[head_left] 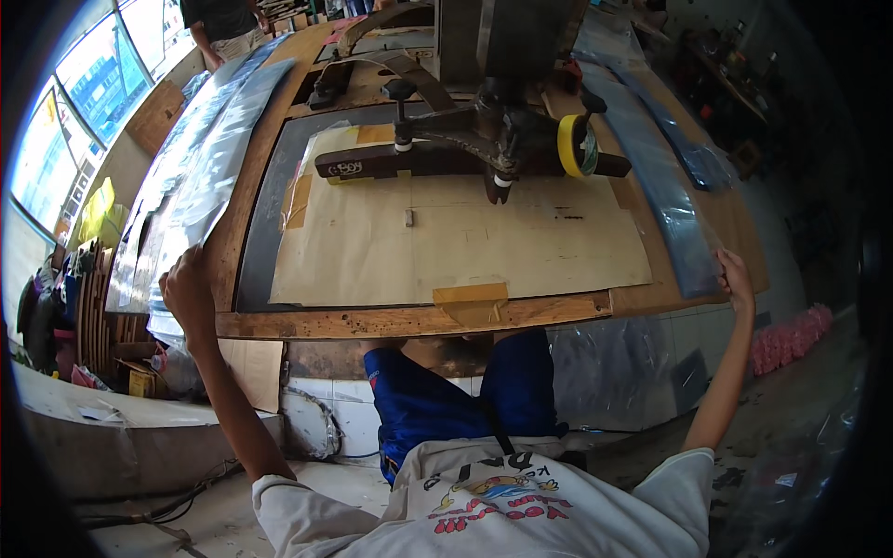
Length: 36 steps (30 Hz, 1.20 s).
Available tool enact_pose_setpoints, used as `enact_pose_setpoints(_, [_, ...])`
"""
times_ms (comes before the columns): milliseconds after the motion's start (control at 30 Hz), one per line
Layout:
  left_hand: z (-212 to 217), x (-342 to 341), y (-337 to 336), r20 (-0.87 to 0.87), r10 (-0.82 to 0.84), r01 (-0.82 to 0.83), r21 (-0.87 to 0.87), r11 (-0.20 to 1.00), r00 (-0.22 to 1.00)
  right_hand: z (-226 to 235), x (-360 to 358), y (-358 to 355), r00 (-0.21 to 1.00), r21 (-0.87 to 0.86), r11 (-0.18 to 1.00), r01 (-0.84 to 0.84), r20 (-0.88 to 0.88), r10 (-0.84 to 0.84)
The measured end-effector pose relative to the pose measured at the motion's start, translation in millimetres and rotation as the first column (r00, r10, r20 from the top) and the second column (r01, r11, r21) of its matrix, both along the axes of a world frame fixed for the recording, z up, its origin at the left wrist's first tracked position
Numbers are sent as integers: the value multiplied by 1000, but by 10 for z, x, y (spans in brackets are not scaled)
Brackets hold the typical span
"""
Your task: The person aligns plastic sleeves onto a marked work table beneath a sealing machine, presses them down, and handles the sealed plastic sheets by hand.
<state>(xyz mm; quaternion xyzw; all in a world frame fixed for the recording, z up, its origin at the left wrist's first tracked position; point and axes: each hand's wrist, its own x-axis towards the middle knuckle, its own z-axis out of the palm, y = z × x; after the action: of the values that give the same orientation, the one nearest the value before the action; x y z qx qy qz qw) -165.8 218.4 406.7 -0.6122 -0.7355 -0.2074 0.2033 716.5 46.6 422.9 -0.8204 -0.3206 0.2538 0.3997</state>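
Note:
At the left of the wooden table, my left hand is closed at the edge of a stack of clear plastic sheets; its fingertips are partly hidden. Out to the right, my right hand pinches the near corner of another clear plastic sheet, which lies lengthwise along the table's right side. Between my hands lies a cream paper sheet, taped down with brown tape at its near edge. Above its far part sits a dark bar on a metal clamp arm.
A roll of yellow tape hangs on the bar's right side. The heavy metal column stands at the back middle. A wooden frame edge runs in front of me. Another person stands at the far left. Pink bundled material lies right.

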Motion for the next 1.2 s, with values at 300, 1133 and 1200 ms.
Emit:
enact_pose_setpoints(300, [-19, 384, -294, 99, -137, 111, 235, 966, 986, 26, 274, -102, 998, -6, 1000, -4, 69, 4])
enact_pose_setpoints(1133, [-246, 2392, -2180, 680, -728, 933, 199, 301, 90, -1059, -4066, 129, -578, 291, -508, -811, -264, 772])
enact_pose_setpoints(1200, [-325, 2197, -2228, 789, -604, 921, 148, 361, 109, -1036, -4314, 41, -531, 710, -27, -703, -499, 685])
